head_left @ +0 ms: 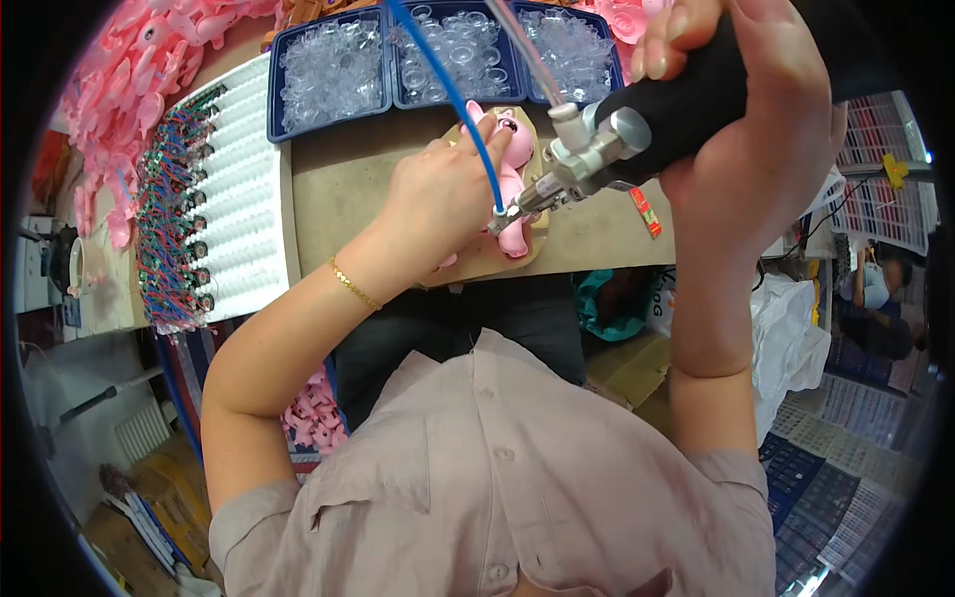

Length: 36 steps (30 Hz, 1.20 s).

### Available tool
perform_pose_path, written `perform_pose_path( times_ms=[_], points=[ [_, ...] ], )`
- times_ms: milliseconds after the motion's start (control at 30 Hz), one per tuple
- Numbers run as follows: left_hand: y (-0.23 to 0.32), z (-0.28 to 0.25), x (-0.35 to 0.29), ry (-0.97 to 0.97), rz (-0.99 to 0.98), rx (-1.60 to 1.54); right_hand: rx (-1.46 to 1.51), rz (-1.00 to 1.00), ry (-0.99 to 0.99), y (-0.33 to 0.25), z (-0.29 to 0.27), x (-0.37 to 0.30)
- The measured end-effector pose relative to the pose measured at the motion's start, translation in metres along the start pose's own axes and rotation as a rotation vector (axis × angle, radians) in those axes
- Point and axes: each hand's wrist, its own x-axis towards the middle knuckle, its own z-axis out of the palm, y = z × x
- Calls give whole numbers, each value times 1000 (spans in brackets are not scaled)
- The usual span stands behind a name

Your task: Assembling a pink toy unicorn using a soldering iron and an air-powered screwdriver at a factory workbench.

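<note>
We list first the right hand (741, 95), clenched around the thick black handle of a pneumatic driver tool (637, 129) with a silver metal head; a clear hose and a thin blue hose (453, 95) run up from it toward the top edge. The tool slants down to the left, and its narrow tip meets a pink plastic animal-shaped toy shell (509, 164).

Next, the left hand (443, 204), palm down, fingers pressed on the left side of the pink shell and grasping it in place; a thin gold chain bracelet (353, 286) circles that wrist. How far the fingers wrap under the shell we cannot tell.

The shell lies on a small tan wooden jig board (537, 134), itself on the brown cardboard-covered worktable (343, 184), in the middle and near its front edge.

Behind the board we count three dark blue plastic trays (333, 75) side by side, filled with small clear plastic parts.

To the left, a white moulded plastic tray (244, 194) with rows of pockets; along its left side lies a row of small green circuit boards with red and black wires (169, 229).

Far left and top, a heap of further pink plastic shells (129, 95).
</note>
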Motion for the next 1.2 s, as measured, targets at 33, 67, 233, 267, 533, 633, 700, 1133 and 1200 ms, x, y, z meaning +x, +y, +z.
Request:
perform_pose_path(
  times_ms=[33,67,233,267,533,633,700,1133,1200],
  points=[
    [4,-3,0,-5,-12,-27,-2,6,-6,-2,2,-1],
    [1,0,-1,3,-27,-23,41,97,5,-4,7,4],
    [-6,18,2,58,-11,-33,-112,28,88,-17,17,39],
    [-6,22,0,170,40,-95,-107,40,83,-14,19,37],
    [-162,-16,35,299,-253,336,-45,12,-4,21,57,41],
    [-171,-1,39,112,-200,356,-49,-11,-14,19,68,34],
    [-170,1,46,112,-199,334,-59,-24,-6,21,64,33],
    [-142,-49,44,504,-415,-622,-64,-101,-29,45,39,40],
    [-146,-47,23,476,-448,-826,-45,-112,-44,44,58,32]
  ],
)
